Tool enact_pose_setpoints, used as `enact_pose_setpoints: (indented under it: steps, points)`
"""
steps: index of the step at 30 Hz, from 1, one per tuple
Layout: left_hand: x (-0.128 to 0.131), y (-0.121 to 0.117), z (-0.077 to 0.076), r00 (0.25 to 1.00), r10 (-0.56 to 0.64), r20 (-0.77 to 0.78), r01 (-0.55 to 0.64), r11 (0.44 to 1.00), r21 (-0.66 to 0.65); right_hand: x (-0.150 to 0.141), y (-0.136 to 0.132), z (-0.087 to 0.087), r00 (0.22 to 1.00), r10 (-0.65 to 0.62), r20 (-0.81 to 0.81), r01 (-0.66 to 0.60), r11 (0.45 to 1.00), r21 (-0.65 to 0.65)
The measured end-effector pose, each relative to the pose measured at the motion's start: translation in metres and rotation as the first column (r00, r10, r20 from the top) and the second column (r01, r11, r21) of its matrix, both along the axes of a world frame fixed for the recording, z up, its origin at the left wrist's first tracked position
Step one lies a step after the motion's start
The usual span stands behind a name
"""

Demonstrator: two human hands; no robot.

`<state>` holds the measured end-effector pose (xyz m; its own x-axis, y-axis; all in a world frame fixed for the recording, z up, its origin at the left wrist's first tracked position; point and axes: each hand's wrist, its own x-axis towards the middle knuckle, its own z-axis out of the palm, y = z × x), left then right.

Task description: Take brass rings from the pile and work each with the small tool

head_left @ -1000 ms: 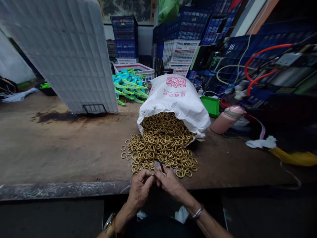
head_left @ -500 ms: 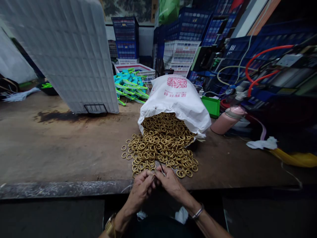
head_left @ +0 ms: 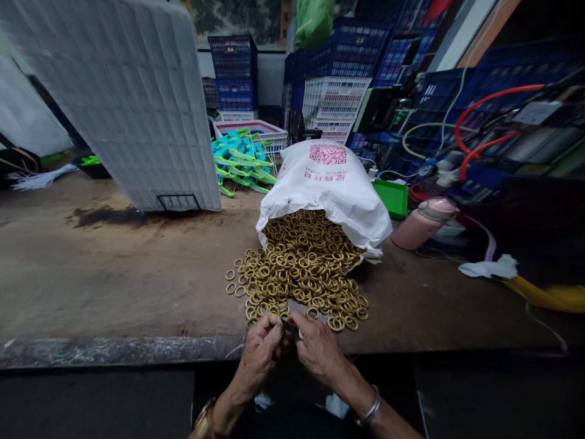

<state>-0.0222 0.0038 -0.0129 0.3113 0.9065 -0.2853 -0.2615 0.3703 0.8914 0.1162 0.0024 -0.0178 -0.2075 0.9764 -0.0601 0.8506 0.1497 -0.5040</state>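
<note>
At the table's front edge my left hand (head_left: 264, 349) is closed in a pinch; what its fingers hold is hidden, though brass-coloured rings lie just beyond. My right hand (head_left: 319, 349) is closed around a small dark knife (head_left: 290, 328), whose narrow blade points left toward my left fingertips. Both hands are close together. In front of them spreads a pile of brass-coloured rings (head_left: 297, 268), spilling from the mouth of a white sack (head_left: 320, 177) with red print that lies on its side.
A tall white ribbed panel (head_left: 155, 110) stands on the table (head_left: 114, 274) at left. Behind are turquoise and green plastic pieces (head_left: 242, 158) and stacked crates (head_left: 338, 97). To the right are a green tray (head_left: 392, 198), a pink bottle (head_left: 423, 224) and red hoses (head_left: 484, 97).
The knife has swung from pointing up and away to lying nearly level toward the left hand. My right hand has drawn slightly right, away from the left fingers.
</note>
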Motion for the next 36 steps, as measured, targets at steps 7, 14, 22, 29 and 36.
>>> enact_pose_setpoints:
  steps: [7,14,22,29,36]
  points:
    - [0.0,-0.001,0.002,1.0,0.001,-0.021,0.0,0.999,0.034,-0.003,-0.002,0.002,0.993,0.008,0.121,-0.007,1.0,-0.007]
    - [0.003,0.0,-0.004,0.999,0.036,-0.012,-0.035,0.996,0.083,-0.005,-0.002,0.009,0.987,-0.01,0.163,0.012,1.0,-0.016]
    - [-0.008,-0.014,-0.001,0.992,-0.113,-0.048,0.115,0.992,0.056,0.017,0.009,-0.005,0.956,-0.111,0.272,0.123,0.992,-0.028]
    - [-0.014,-0.022,-0.007,0.971,-0.075,0.227,0.124,0.97,-0.21,0.0,0.01,-0.014,0.988,-0.125,0.091,0.121,0.992,0.045]
    - [-0.023,-0.029,-0.013,0.915,0.061,0.4,0.083,0.939,-0.334,-0.011,0.012,-0.024,0.973,-0.173,0.151,0.165,0.984,0.065]
